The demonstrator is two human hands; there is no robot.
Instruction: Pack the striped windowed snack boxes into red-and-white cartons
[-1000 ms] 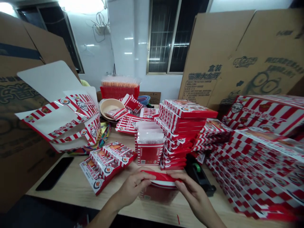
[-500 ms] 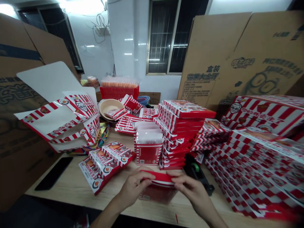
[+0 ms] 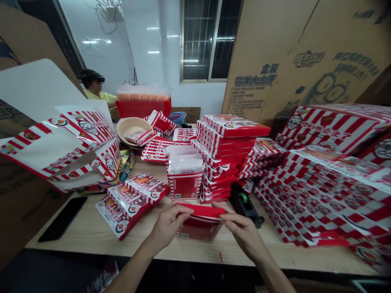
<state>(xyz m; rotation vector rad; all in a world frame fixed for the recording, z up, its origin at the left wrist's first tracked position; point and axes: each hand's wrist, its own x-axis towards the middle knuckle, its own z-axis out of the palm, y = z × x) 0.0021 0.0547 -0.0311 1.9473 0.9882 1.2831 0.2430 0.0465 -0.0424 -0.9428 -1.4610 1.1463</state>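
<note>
A small red box [image 3: 198, 228] with striped edges stands upright at the front of the table, its red top flap folded over. My left hand [image 3: 168, 224] pinches the flap's left end between thumb and fingers. At the right end, my right hand [image 3: 240, 224] grips the same box with fingers closed. Just behind it is an open box [image 3: 185, 185] holding clear plastic packets on end. To the left lie flat red-and-white packs [image 3: 131, 199]. Beside my right hand is a black tape dispenser [image 3: 244, 205] with a green roll.
Striped boxes [image 3: 226, 150] are stacked behind, with a larger stack [image 3: 324, 191] at right. A black phone [image 3: 62, 219] lies left, near open cartons [image 3: 76, 142]. A cream bowl [image 3: 134, 127] and a red crate [image 3: 143, 106] stand farther back, near a person [image 3: 97, 87].
The view has shifted, and a person at the back left now shows more. Both hands stay on the red box, whose top flap lies lower and more closed.
</note>
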